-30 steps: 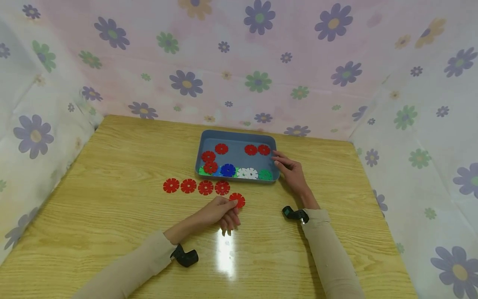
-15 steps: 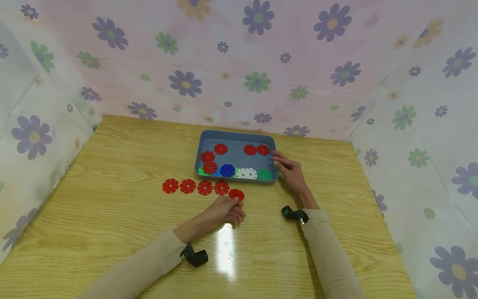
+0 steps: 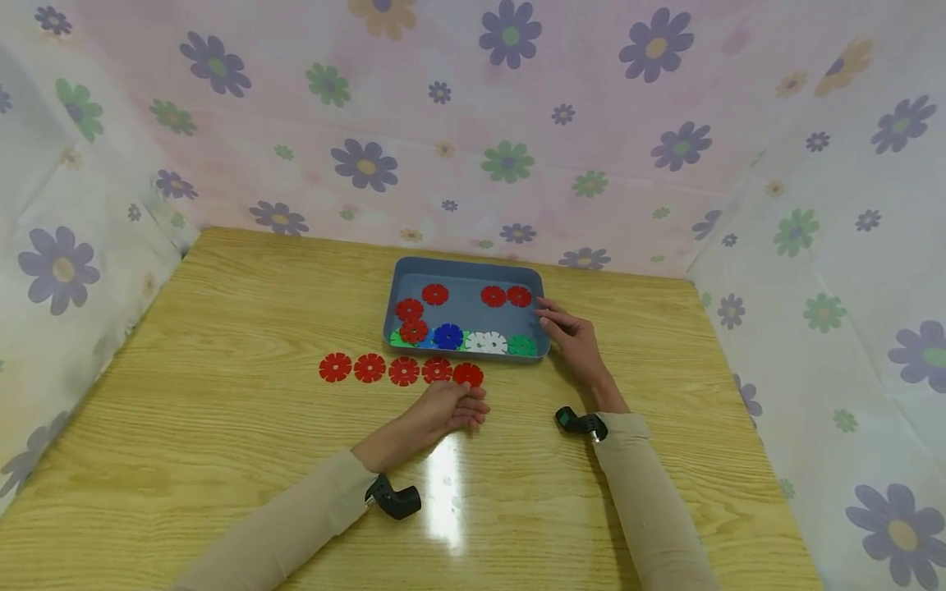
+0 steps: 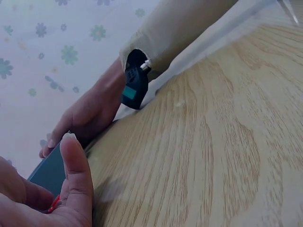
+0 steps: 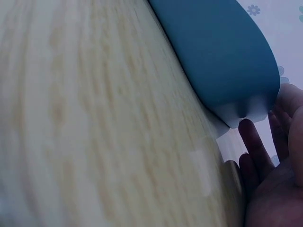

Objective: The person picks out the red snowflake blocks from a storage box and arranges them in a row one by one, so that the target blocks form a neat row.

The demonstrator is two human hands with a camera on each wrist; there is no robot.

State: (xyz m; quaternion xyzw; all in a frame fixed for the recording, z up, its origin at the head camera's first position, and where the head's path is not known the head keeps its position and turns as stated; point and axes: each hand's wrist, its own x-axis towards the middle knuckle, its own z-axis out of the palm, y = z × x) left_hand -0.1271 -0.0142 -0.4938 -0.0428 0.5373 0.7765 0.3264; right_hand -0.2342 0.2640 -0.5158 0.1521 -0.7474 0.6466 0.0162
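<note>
My left hand point(image 3: 442, 410) is in front of the tray, palm turned sideways. Its thumb and finger pinch the near edge of a red notched interlocking disc point(image 3: 468, 374), at the right end of a row of several red discs point(image 3: 369, 368). In the left wrist view only a sliver of the red disc point(image 4: 55, 202) shows between the fingers. My right hand point(image 3: 580, 349) rests at the right side of the blue-grey tray point(image 3: 473, 283), its fingers loosely bent against the outer wall. In the right wrist view the fingers point(image 5: 255, 146) lie beside the tray corner point(image 5: 236, 94).
Inside the tray lie several red discs point(image 3: 435, 294), a dark blue disc point(image 3: 447, 336), white discs point(image 3: 493, 342) and a green disc point(image 3: 522, 345). Flower-printed cloth point(image 3: 436, 98) encloses the wooden table point(image 3: 244, 328) at the back and sides.
My left hand has moved forward with the red disc, bringing it down level with the row's right end. The right hand and tray have stayed in place.
</note>
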